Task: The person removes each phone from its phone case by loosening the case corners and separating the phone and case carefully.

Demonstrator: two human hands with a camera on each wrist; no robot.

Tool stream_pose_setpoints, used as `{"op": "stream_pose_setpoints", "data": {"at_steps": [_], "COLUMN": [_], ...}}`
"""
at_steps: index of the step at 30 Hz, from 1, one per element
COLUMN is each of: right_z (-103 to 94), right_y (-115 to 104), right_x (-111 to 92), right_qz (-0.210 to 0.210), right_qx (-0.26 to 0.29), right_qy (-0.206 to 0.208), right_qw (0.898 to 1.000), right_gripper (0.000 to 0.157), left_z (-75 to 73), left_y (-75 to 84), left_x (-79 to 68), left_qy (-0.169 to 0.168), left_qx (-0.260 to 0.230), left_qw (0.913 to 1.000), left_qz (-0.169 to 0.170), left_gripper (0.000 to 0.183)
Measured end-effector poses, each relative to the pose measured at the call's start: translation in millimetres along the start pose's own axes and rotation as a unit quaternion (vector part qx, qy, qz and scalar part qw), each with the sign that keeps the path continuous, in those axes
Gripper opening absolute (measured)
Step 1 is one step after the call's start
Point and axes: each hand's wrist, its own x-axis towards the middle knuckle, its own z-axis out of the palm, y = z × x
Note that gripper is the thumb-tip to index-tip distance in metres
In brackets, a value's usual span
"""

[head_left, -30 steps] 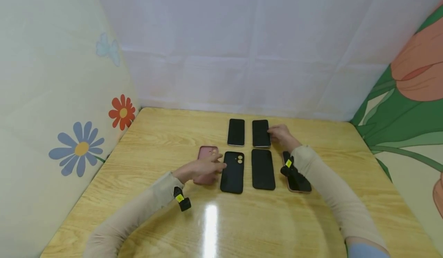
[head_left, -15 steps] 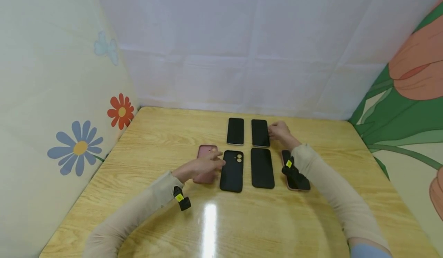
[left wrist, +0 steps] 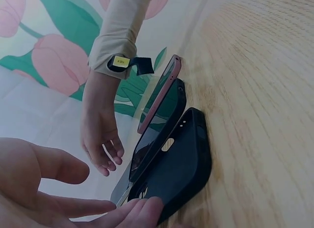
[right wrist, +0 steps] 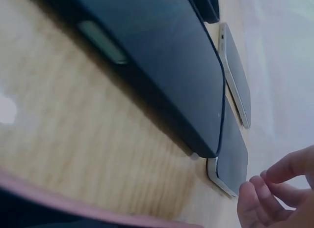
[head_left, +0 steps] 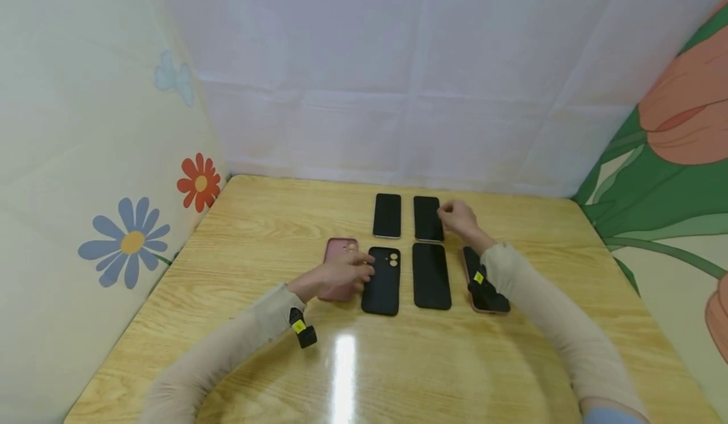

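My left hand (head_left: pixel 340 273) hovers over the pink phone case (head_left: pixel 335 292), fingers loosely extended. Its fingertips overlap the left edge of an empty black phone case (head_left: pixel 382 291), whose camera holes show at the upper right. In the left wrist view that black case (left wrist: pixel 184 171) lies just beyond the fingertips. My right hand (head_left: pixel 458 218) is at the right edge of the back right phone (head_left: pixel 428 218). The right wrist view shows its fingers (right wrist: pixel 262 191) loosely bent, thumb close to them, beside that phone's corner (right wrist: pixel 233 164), holding nothing.
Another dark-screened phone (head_left: pixel 387 215) lies at the back left. In the front row, a black-cased phone (head_left: pixel 431 277) lies right of the black case, and a pink-edged phone (head_left: pixel 483 294) lies partly under my right wrist. The wooden table (head_left: pixel 273 215) meets a white cloth backdrop (head_left: pixel 352 133).
My left hand has shifted slightly right, further over the black case. My right hand's fingertips moved off the back right phone's edge, then back over it. The phones and cases stay about where they were.
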Motion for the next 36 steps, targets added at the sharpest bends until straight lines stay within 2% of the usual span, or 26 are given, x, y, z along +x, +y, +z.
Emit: {"op": "stream_pose_setpoints", "data": {"at_steps": [7,15,20,25,31,36], "right_z": [2.0,-0.7,-2.6,-3.6,-5.8,-3.5], "right_y": [1,2,3,5,4,1], "right_x": [-14,-27,-33,-38,-43,-48], "right_qz": [-0.039,-0.100,-0.117,-0.136,-0.127,-0.089], "right_qx": [-0.048,-0.098,-0.117,-0.139,-0.184,-0.190], "right_qy": [-0.019,-0.030,-0.048,-0.058,-0.079,-0.127], "right_qw": [0.998,0.990,0.985,0.979,0.971,0.970], "right_gripper": [0.028,0.019,0.018,0.018,0.019,0.024], "left_z": [5.7,16.5,26.2,39.4,54.1,60.3], "left_y": [-1.2,1.0,4.8,10.4,15.0,15.8], "left_x": [4.9,12.5,19.2,26.4,35.6,39.4], "left_qy": [-0.019,-0.024,-0.014,0.011,0.010,0.002], "left_qx": [-0.017,-0.020,-0.027,-0.035,-0.069,-0.054], "left_qw": [0.9996,0.9994,0.9993,0.9989,0.9971,0.9985], "left_qz": [0.012,0.015,0.021,0.027,0.030,0.014], "left_gripper": [0.046,0.047,0.047,0.048,0.056,0.063]}}
